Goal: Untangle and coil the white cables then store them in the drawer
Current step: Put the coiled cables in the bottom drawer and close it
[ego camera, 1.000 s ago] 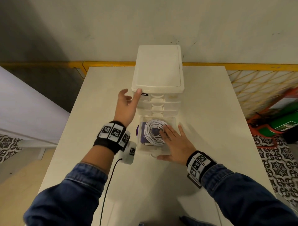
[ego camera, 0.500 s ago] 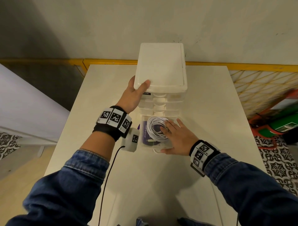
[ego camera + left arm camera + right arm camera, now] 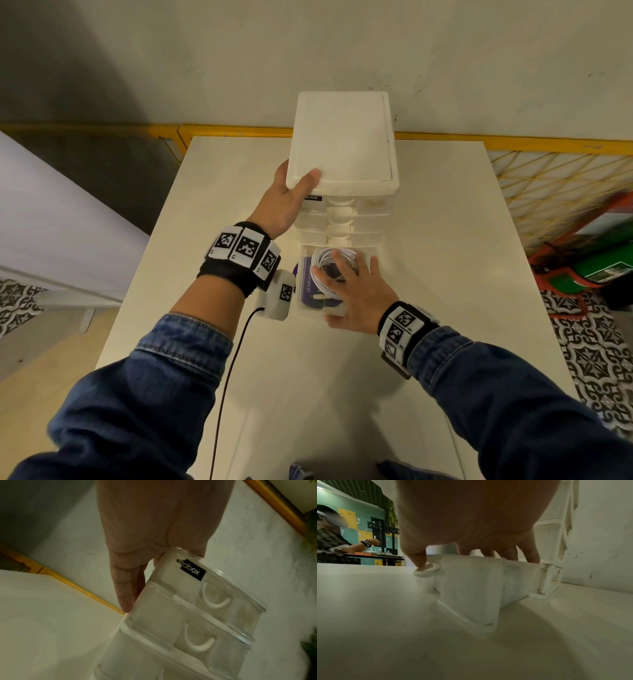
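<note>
At the near end of the table (image 3: 445, 212), bottom drawer (image 3: 373, 255) now pushed partway in versus a second ago. My left hand (image 3: 286, 202) has moved onto the drawer unit (image 3: 342, 144), thumb on top, fingers down its left side, bracing. Right hand (image 3: 359, 294) lies flat-fingered over the coiled white cable (image 3: 322, 263) inside the drawer, thumb on the handle (image 3: 428, 570). A purple card lies beneath the coil. Judgement: closing remains; my fingers block the opening.

left hand (image 3: 154, 534) gripping top corner of drawer unit (image 3: 180, 628), fingers (image 3: 125, 595) lying down its side, black label (image 3: 190, 572) showing, two curved white handles (image 3: 214, 601) facing camera, white table (image 3: 42, 615)
</note>
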`<state>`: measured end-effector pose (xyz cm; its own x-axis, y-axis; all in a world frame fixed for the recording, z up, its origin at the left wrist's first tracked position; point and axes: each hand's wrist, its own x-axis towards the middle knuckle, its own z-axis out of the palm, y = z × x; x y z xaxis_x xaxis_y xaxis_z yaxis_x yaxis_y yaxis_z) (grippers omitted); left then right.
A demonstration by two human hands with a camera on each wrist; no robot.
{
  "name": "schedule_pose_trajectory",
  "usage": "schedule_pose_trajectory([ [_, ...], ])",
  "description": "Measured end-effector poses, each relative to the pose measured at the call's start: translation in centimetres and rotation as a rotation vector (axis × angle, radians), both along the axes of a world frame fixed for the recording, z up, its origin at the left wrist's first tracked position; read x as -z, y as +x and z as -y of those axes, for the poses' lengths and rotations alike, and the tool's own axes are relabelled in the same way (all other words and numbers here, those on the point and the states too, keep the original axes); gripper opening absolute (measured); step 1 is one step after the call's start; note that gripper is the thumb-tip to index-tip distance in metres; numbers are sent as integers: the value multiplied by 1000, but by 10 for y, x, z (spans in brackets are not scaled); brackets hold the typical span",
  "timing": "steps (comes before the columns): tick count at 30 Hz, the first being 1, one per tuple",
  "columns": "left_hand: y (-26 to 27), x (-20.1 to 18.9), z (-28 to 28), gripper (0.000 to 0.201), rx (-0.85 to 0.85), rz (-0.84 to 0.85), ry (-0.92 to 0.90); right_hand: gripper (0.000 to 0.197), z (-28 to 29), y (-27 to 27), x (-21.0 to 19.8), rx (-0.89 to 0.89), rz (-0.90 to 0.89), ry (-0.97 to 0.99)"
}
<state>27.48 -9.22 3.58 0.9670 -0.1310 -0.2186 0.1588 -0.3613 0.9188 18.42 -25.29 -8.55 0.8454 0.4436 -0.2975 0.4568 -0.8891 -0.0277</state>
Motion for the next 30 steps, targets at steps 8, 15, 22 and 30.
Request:
schedule_pose_trajectory([
  [8, 0, 0, -1, 62, 21, 0, 19, 84, 1, 13, -4, -3, -12, 13],
  [15, -1, -3, 0, 59, 16, 1, 6, 70, -6, 9, 3, 17, 124, 50],
  [22, 0, -1, -1, 60, 6, 2, 1, 57, 20, -4, 8, 1, 264, 188],
  [30, 0, -4, -2, 58, 22, -11, 11, 48, 29, 3, 9, 83, 433, 202],
])
